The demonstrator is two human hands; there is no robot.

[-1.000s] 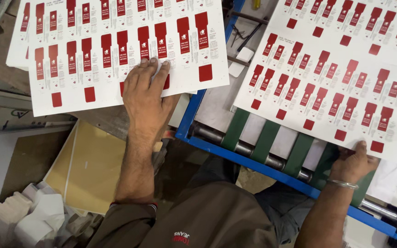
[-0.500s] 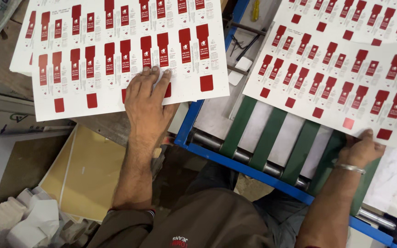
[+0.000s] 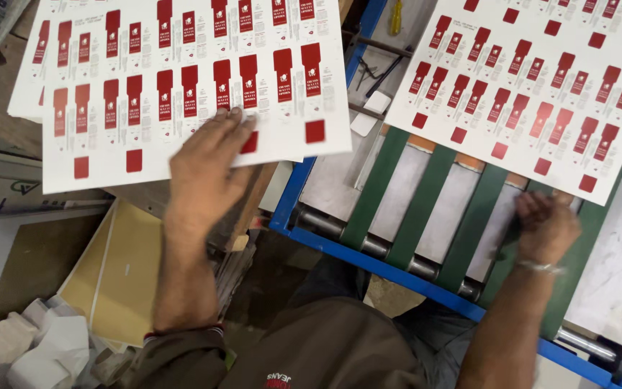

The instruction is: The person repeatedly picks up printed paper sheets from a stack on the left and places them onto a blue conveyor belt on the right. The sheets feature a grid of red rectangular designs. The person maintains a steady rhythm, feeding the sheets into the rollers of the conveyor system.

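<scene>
Compared with the view half a second earlier, the printed sheet on the conveyor (image 3: 541,94) lies further up the green belts (image 3: 426,202), so that more belt and more of the grey rollers (image 3: 376,245) show below its lower edge; the right hand (image 3: 545,223), which then sat clear of the sheet near the blue frame (image 3: 397,274), now rests at that lower edge. The likely meaning is that this sheet is being fed forward onto the machine while the next one is kept ready. The left hand (image 3: 206,173) has changed little: it lies palm down, fingers extended and slightly spread, pressing flat on the lower edge of the top sheet of the stack (image 3: 181,94) on the bench to the left, with the fingertips covering part of one red panel. It is flat and unclenched, not gripping; the sheet is held by pressure only. The left forearm runs straight up from the lower frame, the wrist level. The right hand is partly curled, knuckles up, fingers bent toward the sheet edge and the belt beneath it; whether the fingers pinch the sheet or only push against it cannot be told, as motion blur and the hand's own back hide the fingertips. A thin bracelet (image 3: 538,268) sits at the right wrist. Both sheets are white card printed with rows of red carton blanks. A yellow board (image 3: 120,274) and white scrap pieces (image 3: 37,346) lie below the bench.
</scene>
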